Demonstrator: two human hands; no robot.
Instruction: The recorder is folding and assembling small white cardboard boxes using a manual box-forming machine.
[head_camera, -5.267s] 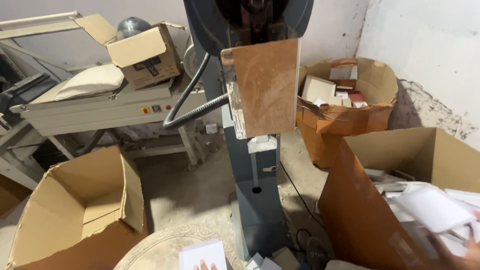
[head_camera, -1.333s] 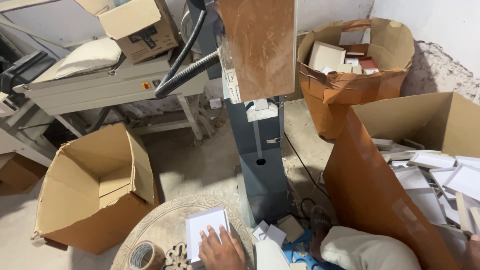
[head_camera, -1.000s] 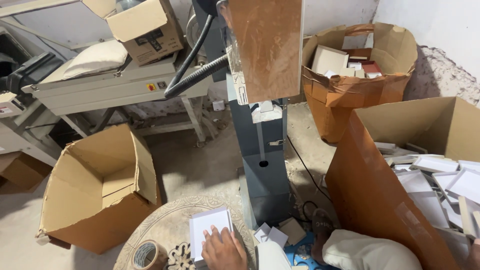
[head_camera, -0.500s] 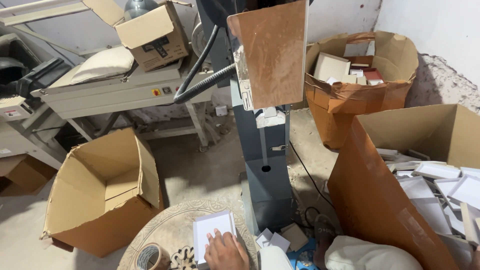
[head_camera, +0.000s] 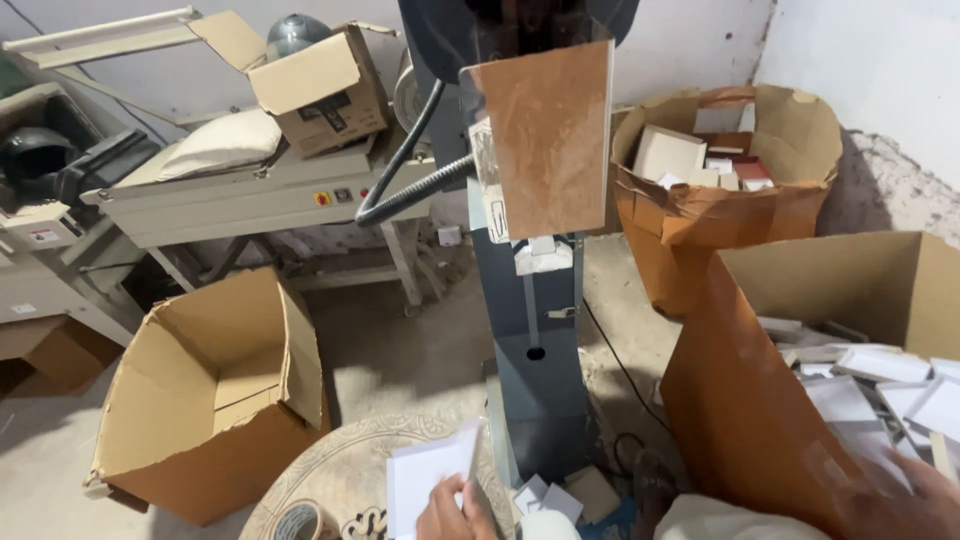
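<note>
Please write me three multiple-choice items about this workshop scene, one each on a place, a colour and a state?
1. Where does the white sheet lie?
A. on the round patterned table
B. inside the open box at left
C. on the long machine at the back

2. What colour is the upright machine column?
A. red
B. grey-blue
C. yellow

3. How does the big cardboard box at left stand?
A. taped shut
B. crushed flat
C. open, tipped on its side

Answers:
1 A: the left hand rests on the sheet on the round table.
2 B: its painted panels are grey-blue.
3 C: its flaps are spread and its inside shows.

The right hand is blurred by the box of white cartons.
</note>
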